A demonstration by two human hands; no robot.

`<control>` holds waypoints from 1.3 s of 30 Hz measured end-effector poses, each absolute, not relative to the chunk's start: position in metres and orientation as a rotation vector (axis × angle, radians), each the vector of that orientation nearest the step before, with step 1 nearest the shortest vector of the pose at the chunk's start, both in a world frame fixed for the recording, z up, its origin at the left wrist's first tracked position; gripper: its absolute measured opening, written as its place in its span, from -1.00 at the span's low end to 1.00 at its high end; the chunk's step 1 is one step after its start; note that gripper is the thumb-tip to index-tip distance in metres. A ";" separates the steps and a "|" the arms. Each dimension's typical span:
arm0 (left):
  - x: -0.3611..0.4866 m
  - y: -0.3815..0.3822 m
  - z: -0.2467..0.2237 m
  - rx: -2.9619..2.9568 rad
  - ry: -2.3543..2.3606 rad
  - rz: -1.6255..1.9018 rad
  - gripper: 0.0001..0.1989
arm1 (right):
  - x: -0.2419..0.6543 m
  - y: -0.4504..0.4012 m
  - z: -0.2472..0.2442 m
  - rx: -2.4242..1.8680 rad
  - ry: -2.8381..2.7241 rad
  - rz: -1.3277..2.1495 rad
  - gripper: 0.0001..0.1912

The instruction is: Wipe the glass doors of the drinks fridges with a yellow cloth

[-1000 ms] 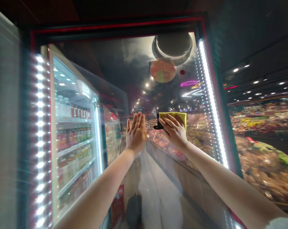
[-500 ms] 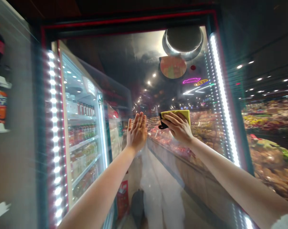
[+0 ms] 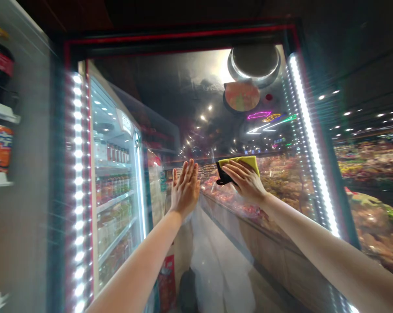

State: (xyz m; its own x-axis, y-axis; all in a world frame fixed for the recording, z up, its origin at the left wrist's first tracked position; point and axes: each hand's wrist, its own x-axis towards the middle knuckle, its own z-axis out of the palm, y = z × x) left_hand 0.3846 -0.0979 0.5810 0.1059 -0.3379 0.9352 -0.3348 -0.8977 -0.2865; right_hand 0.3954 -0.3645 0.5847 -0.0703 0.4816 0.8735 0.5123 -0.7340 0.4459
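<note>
White LED strips (image 3: 313,139) blaze down both side edges of the glass (image 3: 170,74), glare blooms toward its top right corner (dim ceiling (image 3: 355,48), though), and produce (image 3: 378,226) past its right edge blurs.

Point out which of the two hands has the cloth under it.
The right hand: it covers part of the yellow-and-black cloth, while the left hand has none.

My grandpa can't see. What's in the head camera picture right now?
A person's right hand lies flat on a yellow-and-black cloth against a glass panel; the left hand, empty, is raised beside it, fingers up. Bright white light strips run down both sides, and shop displays show in the glass.
</note>
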 end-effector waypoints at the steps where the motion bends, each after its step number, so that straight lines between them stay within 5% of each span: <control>1: 0.385 -0.094 0.581 -2.318 0.716 -1.986 -0.23 | 0.398 -0.368 0.590 -2.085 -1.091 -1.996 -0.45; 7: 0.386 -0.078 0.583 -2.303 0.678 -2.002 -0.20 | 0.409 -0.306 0.640 -1.837 -0.729 -2.031 -0.50; 15: 0.373 -0.054 0.578 -2.365 0.584 -1.940 -0.26 | 0.389 -0.300 0.602 -2.109 -1.120 -1.986 -0.43; 21: 0.364 -0.029 0.581 -2.432 0.484 -1.921 -0.31 | 0.400 -0.271 0.627 -1.907 -0.765 -1.982 -0.45; 28: 0.358 -0.016 0.576 -2.519 0.440 -1.875 -0.33 | 0.391 -0.256 0.593 -2.135 -1.193 -1.957 -0.46; 35: 0.362 0.002 0.568 -2.503 0.421 -1.872 -0.33 | 0.398 -0.228 0.621 -1.963 -0.763 -2.001 -0.45; 39: 0.361 0.009 0.567 -2.484 0.420 -1.869 -0.32 | 0.397 -0.201 0.607 -2.062 -1.058 -1.979 -0.42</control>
State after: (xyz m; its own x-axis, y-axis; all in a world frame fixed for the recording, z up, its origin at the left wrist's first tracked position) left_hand 0.3614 0.0085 0.5669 0.2539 -0.2152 0.9430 -0.2092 -0.9641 -0.1637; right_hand 0.3973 -0.2008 0.6065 -0.0822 0.4081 0.9092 0.5295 -0.7551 0.3867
